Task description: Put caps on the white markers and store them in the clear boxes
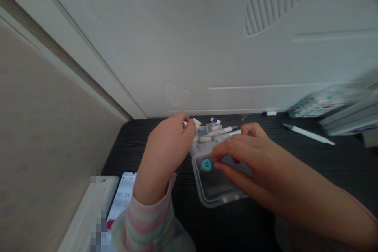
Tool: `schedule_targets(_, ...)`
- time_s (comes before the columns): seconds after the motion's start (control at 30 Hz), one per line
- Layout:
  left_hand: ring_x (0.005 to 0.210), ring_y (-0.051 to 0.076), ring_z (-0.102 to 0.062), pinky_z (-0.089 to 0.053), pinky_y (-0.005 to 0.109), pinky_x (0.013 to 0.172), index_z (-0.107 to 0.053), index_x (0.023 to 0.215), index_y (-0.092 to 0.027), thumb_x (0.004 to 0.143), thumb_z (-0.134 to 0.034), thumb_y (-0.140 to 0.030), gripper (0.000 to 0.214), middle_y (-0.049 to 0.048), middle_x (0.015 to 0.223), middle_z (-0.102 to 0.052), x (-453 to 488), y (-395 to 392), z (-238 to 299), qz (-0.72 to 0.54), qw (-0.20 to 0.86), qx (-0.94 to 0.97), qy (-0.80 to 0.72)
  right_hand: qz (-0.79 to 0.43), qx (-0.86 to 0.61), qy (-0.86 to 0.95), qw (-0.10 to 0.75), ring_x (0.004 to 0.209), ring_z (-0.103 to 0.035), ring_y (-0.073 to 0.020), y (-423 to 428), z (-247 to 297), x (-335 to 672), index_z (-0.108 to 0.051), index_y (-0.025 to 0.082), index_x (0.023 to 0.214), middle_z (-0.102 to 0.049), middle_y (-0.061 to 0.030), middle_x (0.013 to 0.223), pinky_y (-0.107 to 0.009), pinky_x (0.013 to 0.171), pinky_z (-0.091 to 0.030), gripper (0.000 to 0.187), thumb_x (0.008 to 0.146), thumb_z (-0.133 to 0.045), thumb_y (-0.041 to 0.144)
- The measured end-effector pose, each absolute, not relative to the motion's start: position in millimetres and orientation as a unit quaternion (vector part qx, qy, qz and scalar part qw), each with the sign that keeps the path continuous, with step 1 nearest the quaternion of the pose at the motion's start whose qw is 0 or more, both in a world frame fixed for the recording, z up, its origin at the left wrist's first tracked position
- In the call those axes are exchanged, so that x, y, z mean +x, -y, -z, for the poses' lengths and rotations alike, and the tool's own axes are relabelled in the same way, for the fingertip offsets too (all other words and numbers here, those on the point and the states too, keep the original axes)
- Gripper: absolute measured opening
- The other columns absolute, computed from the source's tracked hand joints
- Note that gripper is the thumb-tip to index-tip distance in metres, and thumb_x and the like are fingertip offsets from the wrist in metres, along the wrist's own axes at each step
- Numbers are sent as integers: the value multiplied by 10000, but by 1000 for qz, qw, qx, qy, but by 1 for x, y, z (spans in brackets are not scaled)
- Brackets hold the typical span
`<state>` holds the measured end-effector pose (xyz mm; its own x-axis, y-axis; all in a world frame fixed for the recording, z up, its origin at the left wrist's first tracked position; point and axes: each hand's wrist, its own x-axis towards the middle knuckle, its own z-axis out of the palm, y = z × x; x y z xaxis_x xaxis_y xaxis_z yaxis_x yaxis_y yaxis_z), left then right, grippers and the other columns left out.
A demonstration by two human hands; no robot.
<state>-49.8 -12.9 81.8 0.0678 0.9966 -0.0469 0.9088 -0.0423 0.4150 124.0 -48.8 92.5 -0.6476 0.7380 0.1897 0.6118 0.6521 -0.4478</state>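
Note:
A clear plastic box (217,193) lies open on the dark desk (295,157), with several white markers (211,136) in its far half. My left hand (168,145) is curled at the box's far left corner, fingertips pinched on a marker there. My right hand (251,157) reaches across the near half, fingers closed on a marker whose teal cap end (206,164) shows just past my fingertips.
Loose markers lie behind the box, one with a blue cap (268,113), and a white pen (308,134) to the right. A tray of coloured markers (321,104) and stacked books (351,120) stand at the far right. A phone (122,199) showing a timer lies near left. White panelling rises behind.

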Motion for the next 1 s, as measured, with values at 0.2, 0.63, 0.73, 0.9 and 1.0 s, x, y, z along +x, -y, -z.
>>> schedule_targets(0.2, 923, 200, -550, -414, 327, 808, -574, 961, -229, 819, -451, -423, 269, 24, 967, -620, -51, 34, -98, -161, 165, 781, -581, -162, -401, 875, 218, 701, -552, -139, 42, -98, 138, -581, 205, 901, -599, 7, 725, -294, 729, -381, 125, 833, -487, 159)
schedule_targets(0.63, 925, 221, -553, -423, 377, 826, -531, 968, -225, 824, -453, -247, 166, 36, 986, -614, -28, 46, -94, -80, 137, 855, -493, -161, -484, 825, 244, 744, -592, -137, 36, -102, 152, -608, 221, 923, -655, -2, 860, -242, 619, -457, 146, 846, -488, 255)
schedule_targets(0.73, 893, 215, -572, -435, 368, 796, -532, 949, -229, 837, -427, -227, 153, 26, 964, -629, -27, 45, -93, -75, 143, 855, -493, -159, -482, 824, 249, 736, -596, -144, 36, -103, 153, -609, 216, 917, -656, -12, 862, -252, 619, -462, 149, 847, -485, 260)
schedule_targets(0.9, 916, 212, -578, -441, 359, 795, -541, 954, -239, 847, -414, -245, 167, 23, 1007, -632, -31, 43, -94, -63, 150, 848, -505, -163, -484, 821, 255, 733, -595, -141, 36, -104, 154, -607, 214, 913, -656, -10, 861, -250, 618, -461, 142, 847, -488, 253)
schedule_targets(1.0, 912, 213, -582, -446, 351, 788, -547, 978, -245, 849, -417, -281, 187, 24, 1006, -636, -38, 42, -96, -58, 154, 835, -526, -165, -485, 818, 262, 732, -593, -131, 35, -104, 154, -605, 220, 898, -656, 3, 851, -242, 616, -456, 125, 846, -496, 248)
